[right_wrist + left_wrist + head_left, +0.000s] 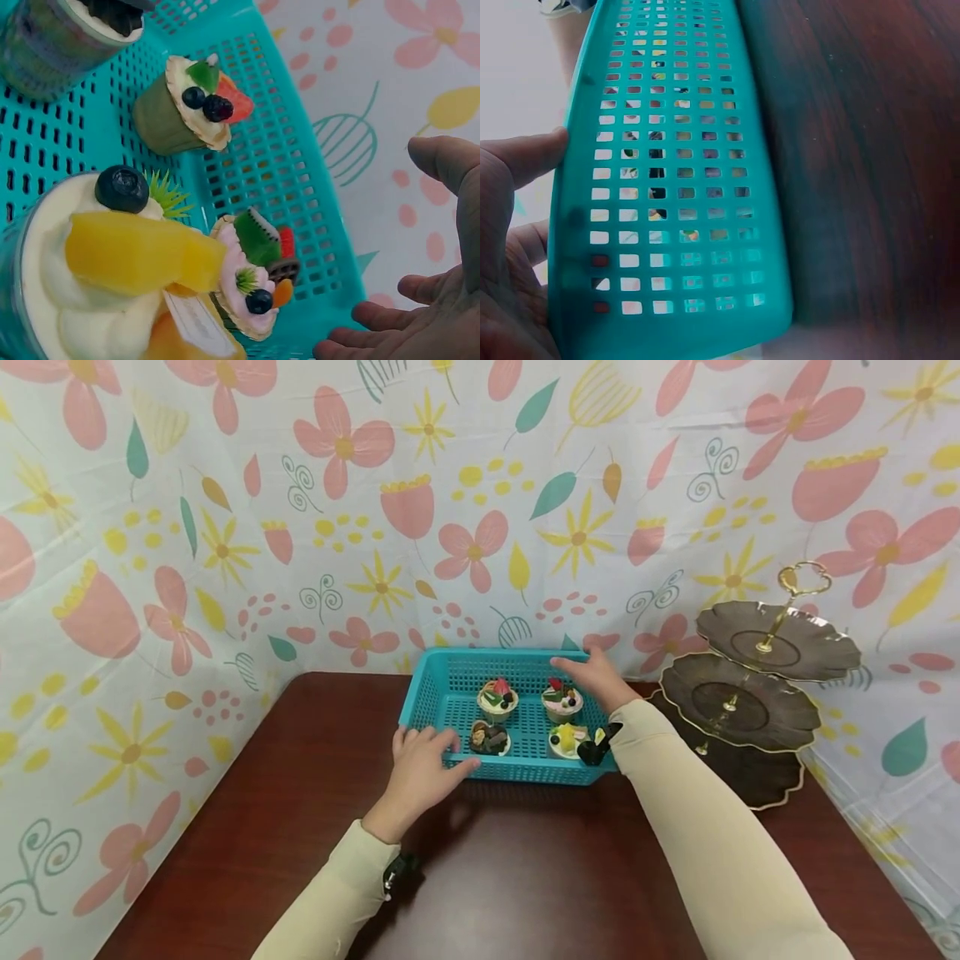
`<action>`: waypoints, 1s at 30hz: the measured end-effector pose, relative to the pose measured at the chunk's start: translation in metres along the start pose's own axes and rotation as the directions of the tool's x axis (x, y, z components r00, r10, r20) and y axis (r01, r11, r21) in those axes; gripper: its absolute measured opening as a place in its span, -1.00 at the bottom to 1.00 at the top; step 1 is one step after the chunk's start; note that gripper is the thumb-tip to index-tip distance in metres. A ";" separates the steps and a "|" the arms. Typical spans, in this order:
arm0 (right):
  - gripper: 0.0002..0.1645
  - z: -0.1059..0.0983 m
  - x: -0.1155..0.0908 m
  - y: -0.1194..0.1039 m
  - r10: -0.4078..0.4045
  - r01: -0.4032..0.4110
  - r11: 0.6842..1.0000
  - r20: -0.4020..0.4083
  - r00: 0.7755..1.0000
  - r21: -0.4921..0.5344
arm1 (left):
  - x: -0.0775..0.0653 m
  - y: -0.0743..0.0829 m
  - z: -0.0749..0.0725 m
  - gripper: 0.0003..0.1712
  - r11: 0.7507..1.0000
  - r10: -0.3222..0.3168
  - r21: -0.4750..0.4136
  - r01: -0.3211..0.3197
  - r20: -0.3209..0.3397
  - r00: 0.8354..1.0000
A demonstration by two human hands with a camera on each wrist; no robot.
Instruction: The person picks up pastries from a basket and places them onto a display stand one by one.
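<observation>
A turquoise perforated plastic basket stands on the table against the back cloth. Inside are several decorated dessert cups: one with a red topping, one with pink cream, one with dark chocolate pieces and one with yellow fruit. My left hand is at the basket's front left corner, its thumb extended to the rim and its fingers spread over the corner. Over the back right corner is my right hand, its fingers spread and nothing held; the right wrist view shows it beside the rim.
On the right stands a dark three-tier scalloped stand with gold edges and a gold handle, close to the right forearm. Flowered cloth hangs behind and along both sides of the brown table.
</observation>
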State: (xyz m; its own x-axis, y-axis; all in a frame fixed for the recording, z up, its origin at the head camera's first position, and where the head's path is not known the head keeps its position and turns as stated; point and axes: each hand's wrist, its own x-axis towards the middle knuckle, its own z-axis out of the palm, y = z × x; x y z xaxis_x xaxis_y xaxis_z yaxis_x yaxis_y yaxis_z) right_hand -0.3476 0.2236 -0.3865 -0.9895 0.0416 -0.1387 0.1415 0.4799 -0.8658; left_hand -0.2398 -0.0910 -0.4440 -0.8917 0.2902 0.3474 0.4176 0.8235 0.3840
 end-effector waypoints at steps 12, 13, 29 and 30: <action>0.16 0.012 0.009 0.008 0.094 -0.098 0.994 0.073 0.993 0.045 | -0.002 -0.003 0.003 -0.55 1.000 0.008 0.016 -0.008 -0.029 1.000; 0.15 0.012 0.009 0.008 0.102 -0.107 0.993 0.086 0.991 0.049 | -0.002 -0.003 0.003 -0.55 1.000 0.009 0.014 -0.009 -0.031 0.999; 0.09 0.022 0.029 0.027 0.131 -0.128 0.991 0.123 0.984 -0.033 | 0.000 -0.005 0.004 -0.56 0.999 0.036 0.019 -0.035 -0.034 0.999; 0.09 0.023 0.029 0.028 0.130 -0.126 0.991 0.123 0.984 -0.042 | 0.000 -0.005 0.004 -0.56 0.999 0.034 0.023 -0.034 -0.032 0.999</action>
State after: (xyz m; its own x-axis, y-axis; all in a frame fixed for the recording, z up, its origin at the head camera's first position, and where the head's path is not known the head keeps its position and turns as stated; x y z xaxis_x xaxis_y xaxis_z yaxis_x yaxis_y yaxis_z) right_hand -0.3718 0.2179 -0.4257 -0.9513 -0.0046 -0.3082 0.2634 0.5071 -0.8206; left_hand -0.2425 -0.0934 -0.4495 -0.8708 0.3027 0.3874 0.4434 0.8240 0.3527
